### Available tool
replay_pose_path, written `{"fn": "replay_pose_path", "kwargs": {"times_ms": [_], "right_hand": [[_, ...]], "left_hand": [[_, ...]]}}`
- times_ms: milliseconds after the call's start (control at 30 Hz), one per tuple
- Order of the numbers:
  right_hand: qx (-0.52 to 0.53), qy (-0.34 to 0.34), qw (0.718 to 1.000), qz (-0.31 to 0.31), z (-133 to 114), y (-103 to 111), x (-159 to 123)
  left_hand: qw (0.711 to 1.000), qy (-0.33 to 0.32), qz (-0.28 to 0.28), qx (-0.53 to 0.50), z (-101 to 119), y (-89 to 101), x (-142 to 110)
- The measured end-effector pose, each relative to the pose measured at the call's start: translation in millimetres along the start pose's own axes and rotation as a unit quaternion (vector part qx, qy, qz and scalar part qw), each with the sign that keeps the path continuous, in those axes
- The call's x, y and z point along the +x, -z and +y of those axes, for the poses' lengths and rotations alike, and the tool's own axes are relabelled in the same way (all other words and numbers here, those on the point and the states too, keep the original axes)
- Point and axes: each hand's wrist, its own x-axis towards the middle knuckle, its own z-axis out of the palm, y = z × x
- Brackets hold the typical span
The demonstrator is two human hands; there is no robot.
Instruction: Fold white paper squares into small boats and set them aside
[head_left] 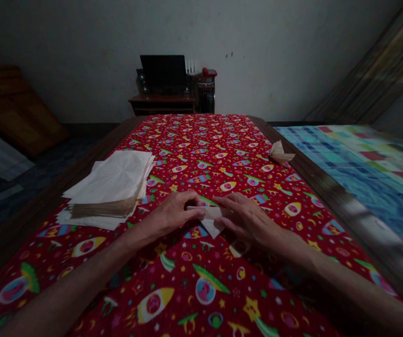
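A small sheet of white paper [212, 218], folded to a triangle with its tip toward me, lies between my hands on the red patterned cloth [219, 285]. My left hand [182, 209] pinches its left corner between thumb and fingers. At the other side, my right hand [241, 216] has its thumb on the paper's right part, and its index finger reaches out above the top edge. Part of the paper's right side is hidden under that hand.
To the left lies a thick stack of paper sheets [113, 180]. A folded paper piece [281, 153] sits near the table's right edge. Beyond the table stand a monitor [163, 72] and a small desk [162, 104]. A bed with checked covers [356, 164] adjoins on the right.
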Motion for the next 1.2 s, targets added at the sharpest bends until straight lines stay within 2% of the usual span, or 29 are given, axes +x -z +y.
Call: {"fn": "replay_pose_path", "kwargs": {"times_ms": [67, 167, 233, 300, 367, 433, 500, 533, 600, 667, 700, 767, 867, 1033, 1200], "right_hand": [[0.055, -0.035, 0.998, -0.015, -3.4, 5.0, 8.3], [0.131, -0.132, 0.981, -0.048, -7.6, 8.3, 20.2], [0.15, -0.141, 0.977, -0.054, -9.7, 6.7, 24.8], [0.141, -0.115, 0.982, -0.047, -12.1, 3.6, 26.3], [0.105, -0.099, 0.989, -0.019, -14.7, 0.8, 25.3], [0.052, -0.092, 0.993, 0.044, -16.7, -0.4, 23.4], [-0.014, -0.071, 0.991, 0.112, -17.2, 0.0, 21.4], [-0.052, -0.057, 0.988, 0.136, -16.8, 0.4, 20.4], [-0.132, -0.028, 0.978, 0.162, -15.9, 0.5, 18.6], [-0.185, 0.002, 0.971, 0.155, -16.3, -1.3, 16.3], [-0.196, 0.02, 0.97, 0.145, -17.4, -3.0, 14.9], [-0.192, 0.053, 0.973, 0.114, -20.7, -7.7, 12.1], [-0.17, 0.064, 0.978, 0.102, -25.1, -15.3, 9.4], [-0.068, 0.048, 0.983, 0.165, -23.2, -21.6, 9.1], [-0.039, 0.073, 0.98, 0.179, -22.9, -20.9, 7.2]], "left_hand": [[0.999, -0.015, 0.017, -0.026, -1.1, 1.5, 1.0], [0.998, -0.044, 0.048, -0.02, 3.8, 5.7, 3.6], [0.995, -0.065, 0.071, 0.001, 9.6, 8.4, 6.4], [0.991, -0.088, 0.101, 0.023, 13.8, 9.5, 10.1], [0.981, -0.116, 0.149, 0.046, 14.8, 8.7, 13.8], [0.961, -0.135, 0.229, 0.079, 13.6, 6.4, 15.8], [0.937, -0.121, 0.311, 0.108, 13.0, 3.0, 14.8], [0.933, -0.108, 0.325, 0.114, 13.6, 0.7, 13.1], [0.95, -0.085, 0.282, 0.103, 16.9, -5.3, 8.0], [0.979, -0.076, 0.179, 0.066, 21.4, -13.4, 2.3], [0.986, -0.072, 0.147, 0.039, 23.3, -17.9, -0.2], [0.991, -0.051, 0.122, 0.004, 25.5, -26.1, -3.6], [0.991, -0.014, 0.135, -0.019, 23.8, -33.0, -4.8], [0.985, -0.048, 0.129, -0.105, 17.6, -31.3, -3.9], [0.985, -0.046, 0.132, -0.098, 18.0, -28.9, -7.0]]}}
